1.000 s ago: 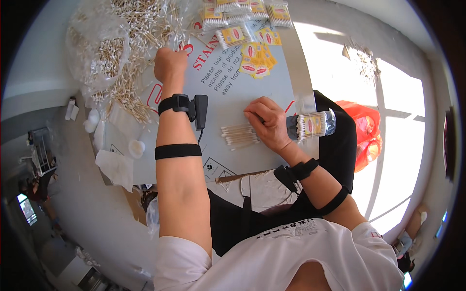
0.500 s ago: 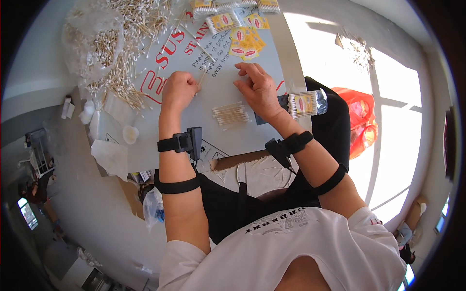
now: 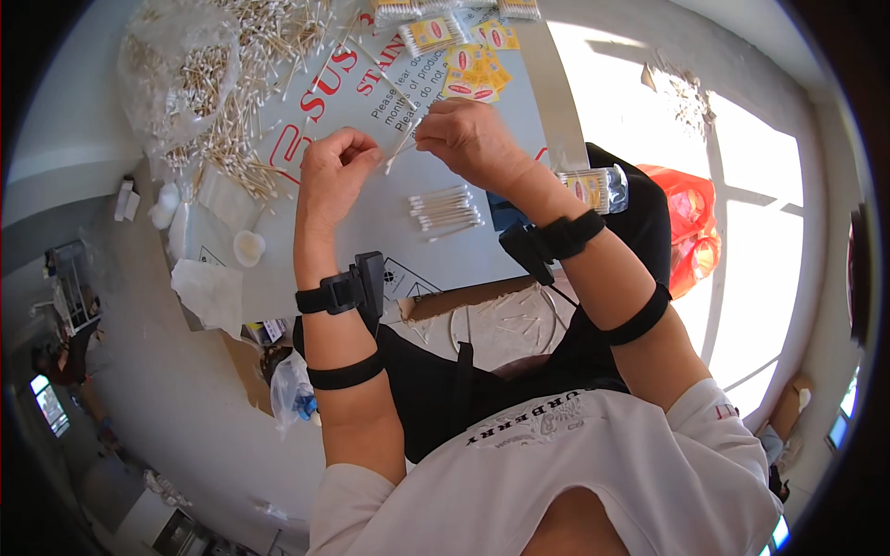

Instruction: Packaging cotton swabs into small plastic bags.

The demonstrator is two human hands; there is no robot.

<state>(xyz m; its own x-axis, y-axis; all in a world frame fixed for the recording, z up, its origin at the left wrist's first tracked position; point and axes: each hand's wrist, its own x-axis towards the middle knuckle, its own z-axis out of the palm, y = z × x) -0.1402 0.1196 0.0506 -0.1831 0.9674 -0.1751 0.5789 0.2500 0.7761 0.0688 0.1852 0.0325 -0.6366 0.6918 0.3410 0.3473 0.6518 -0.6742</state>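
My right hand is closed in a pinch on a cotton swab, which slants down to the left from its fingertips. Beside it on the left, my left hand has thumb and forefinger apart, with nothing visible between them. Below both hands, a small row of cotton swabs lies side by side on the grey sheet-covered table. A large heap of loose swabs spreads over the far left, partly inside a clear plastic bag.
Filled swab packs and yellow cards lie at the far side. Another pack rests at the table's right edge. A red bag stands beyond my leg. A small white cup sits near the left edge.
My right hand has moved left and closed on a cotton swab between the hands. My left hand's fingers have opened from their pinch.
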